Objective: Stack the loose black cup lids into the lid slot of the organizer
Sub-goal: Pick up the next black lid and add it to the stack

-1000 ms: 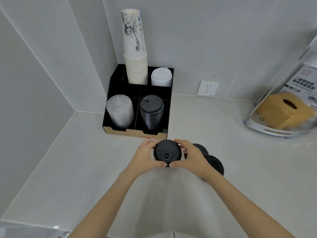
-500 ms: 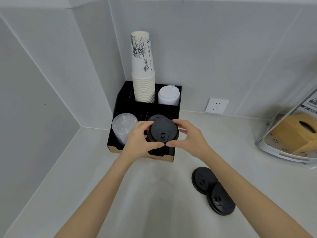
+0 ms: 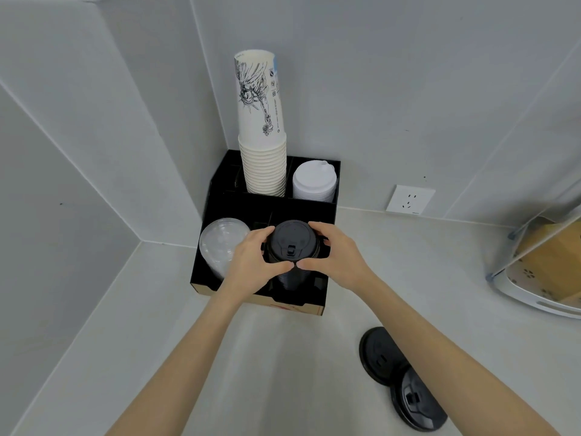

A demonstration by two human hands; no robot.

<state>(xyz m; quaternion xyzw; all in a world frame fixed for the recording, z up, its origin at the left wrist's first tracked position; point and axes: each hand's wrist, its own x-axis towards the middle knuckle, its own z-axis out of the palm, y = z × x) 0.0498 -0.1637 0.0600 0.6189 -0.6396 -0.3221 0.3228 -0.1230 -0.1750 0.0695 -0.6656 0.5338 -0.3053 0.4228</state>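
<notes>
Black cup lid (image 3: pixel 293 242) pinched at its rim by both hands: left hand (image 3: pixel 251 265) w/ fingers on the left edge and thumb at the front, right hand (image 3: pixel 336 258) mirroring on the right; thumb tips nearly meet at the front rim. Lid sits level, sip-tab facing the person, on or just above the black lid stack (image 3: pixel 290 278) in the front-right slot of the black organizer (image 3: pixel 226 202); contact w/ the stack cannot be confirmed, fingers hide the seam. Adjacent front-left slot holds clear lids (image 3: pixel 220 243); rear slots hold paper cups (image 3: pixel 263 152) and white lids (image 3: pixel 314 182). Step in hand, by judgement: seating this lid on the stack. Next move calls for pressing it down square so it nests, then letting go w/o tipping the stack. Two loose black lids (image 3: pixel 402 382) lie overlapped on the counter (image 3: pixel 283 372), near the right forearm, well apart from the organizer; task approx. part done, those two outstanding.
</notes>
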